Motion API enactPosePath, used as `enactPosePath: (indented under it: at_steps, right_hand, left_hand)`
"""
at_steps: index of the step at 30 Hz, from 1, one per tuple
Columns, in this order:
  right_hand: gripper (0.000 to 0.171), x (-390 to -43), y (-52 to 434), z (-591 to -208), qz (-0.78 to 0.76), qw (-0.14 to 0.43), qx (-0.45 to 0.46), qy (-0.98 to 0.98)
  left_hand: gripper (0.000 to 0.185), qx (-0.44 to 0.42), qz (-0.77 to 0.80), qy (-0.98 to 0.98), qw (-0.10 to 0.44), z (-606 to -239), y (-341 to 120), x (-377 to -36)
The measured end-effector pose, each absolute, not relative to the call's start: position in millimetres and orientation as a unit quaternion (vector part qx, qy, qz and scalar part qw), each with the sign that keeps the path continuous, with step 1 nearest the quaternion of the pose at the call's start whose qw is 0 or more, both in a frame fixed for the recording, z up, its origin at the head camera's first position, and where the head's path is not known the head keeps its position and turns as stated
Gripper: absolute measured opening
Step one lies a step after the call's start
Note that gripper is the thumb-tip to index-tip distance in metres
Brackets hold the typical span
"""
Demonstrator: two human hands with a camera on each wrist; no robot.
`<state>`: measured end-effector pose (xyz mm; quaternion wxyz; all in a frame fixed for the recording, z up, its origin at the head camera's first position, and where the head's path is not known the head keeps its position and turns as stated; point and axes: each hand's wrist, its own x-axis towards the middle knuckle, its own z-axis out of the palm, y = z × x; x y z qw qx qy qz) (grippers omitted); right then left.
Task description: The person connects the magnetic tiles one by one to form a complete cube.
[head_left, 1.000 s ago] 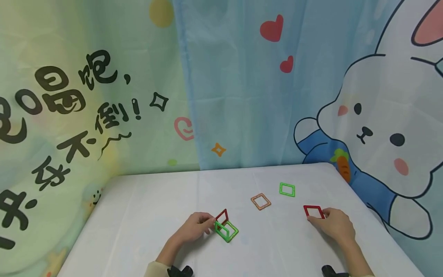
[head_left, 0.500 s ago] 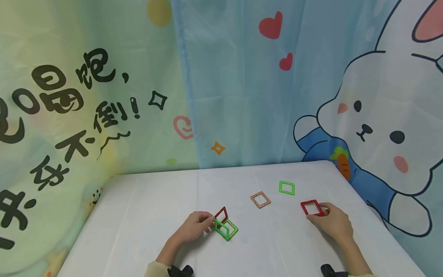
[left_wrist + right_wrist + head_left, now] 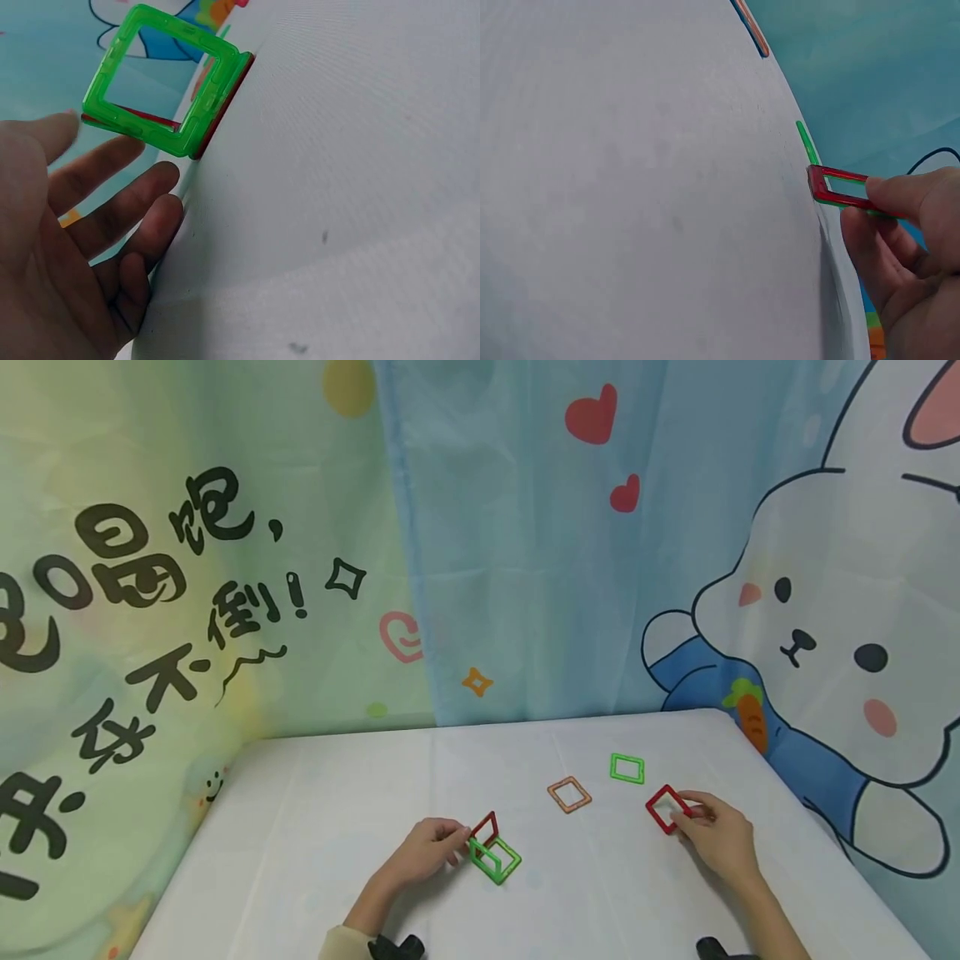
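Head view: backdrop (image 3: 187,610) Chinese writing, possibly "不倒!"; tiles unlabelled.

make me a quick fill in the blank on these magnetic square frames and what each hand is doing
1. The right hand pinches a loose ____ square frame.
2. The left hand touches a small structure built of red and ____ frames.
3. The orange frame lies ____ on the table, touched by neither hand.
4. Besides the structure, ____ loose frame on the table is green.

Missing words: red; green; flat; one
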<state>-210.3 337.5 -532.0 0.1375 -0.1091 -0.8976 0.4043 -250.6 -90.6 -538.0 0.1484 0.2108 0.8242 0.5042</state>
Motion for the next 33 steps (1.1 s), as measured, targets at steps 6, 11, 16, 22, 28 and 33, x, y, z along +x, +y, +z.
enactPosePath:
  at_steps: [6, 11, 16, 22, 28, 33]
  right_hand:
    - [0.04, -211.0, 320.2, -525.9, 0.445, 0.146, -0.1, -0.878]
    - [0.035, -209.8, 299.8, -515.1, 0.44, 0.173, -0.072, -0.878]
    - [0.034, -207.0, 274.9, -501.9, 0.428, 0.189, -0.035, -0.883]
    - [0.032, -205.2, 246.9, -493.0, 0.442, 0.172, -0.001, -0.88]
    - [0.029, -204.6, 223.4, -495.2, 0.462, 0.174, 0.049, -0.868]
    - [0.028, -204.9, 206.7, -500.1, 0.476, 0.181, 0.091, -0.856]
  left_hand:
    - [0.036, 0.211, 0.513, 0.82, 0.141, -536.7, -89.1, -248.4]
    - [0.032, 0.208, 0.535, 0.812, 0.103, -533.4, -87.1, -244.7]
    - [0.025, 0.202, 0.534, 0.818, 0.07, -531.0, -84.9, -241.6]
    - [0.025, 0.193, 0.524, 0.828, 0.061, -529.3, -83.6, -240.6]
    - [0.025, 0.192, 0.524, 0.827, 0.063, -529.9, -83.5, -240.2]
    - [0.024, 0.195, 0.527, 0.825, 0.063, -531.2, -83.5, -239.9]
